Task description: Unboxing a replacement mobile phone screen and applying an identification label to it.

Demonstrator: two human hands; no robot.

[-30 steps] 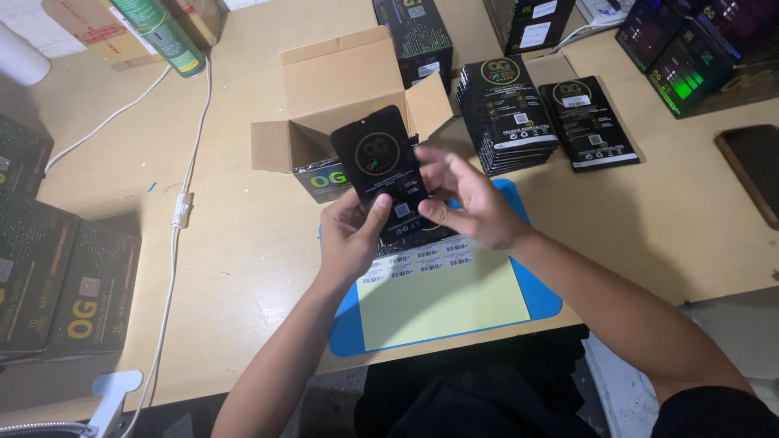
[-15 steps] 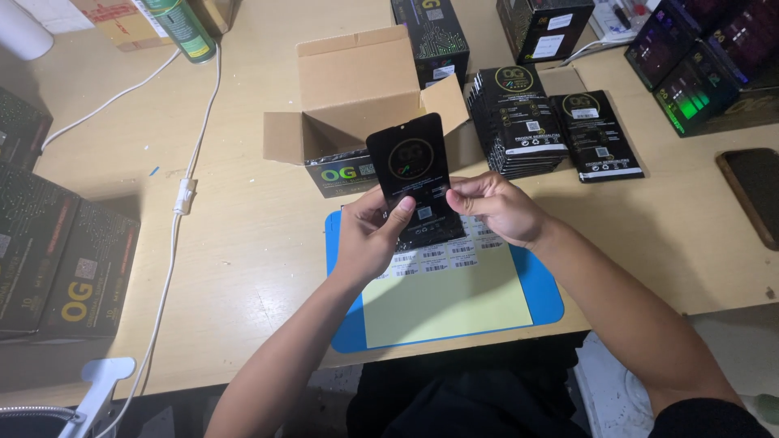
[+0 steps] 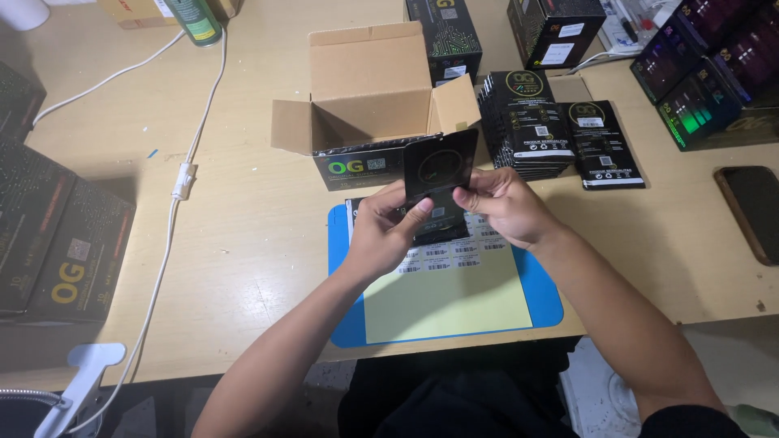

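Both hands hold one flat black packet (image 3: 440, 169) upright above the blue mat (image 3: 345, 316). My left hand (image 3: 383, 231) grips its lower left side with the thumb on the face. My right hand (image 3: 501, 204) pinches its right edge. Under the hands lies a yellow sheet (image 3: 446, 296) carrying rows of small white barcode stickers (image 3: 454, 251). Just behind the packet stands an open cardboard box (image 3: 369, 89) with its flaps spread.
Two stacks of flat black packets (image 3: 531, 130) lie right of the box, with black cartons (image 3: 556, 28) behind them. Dark boxes (image 3: 57, 235) sit at the left edge, a dark phone (image 3: 755, 211) at the right. A white cable (image 3: 182, 174) crosses the wooden table.
The packet has tipped so its face now tilts away, and both hands have shifted slightly on it. The view has moved closer to the box.
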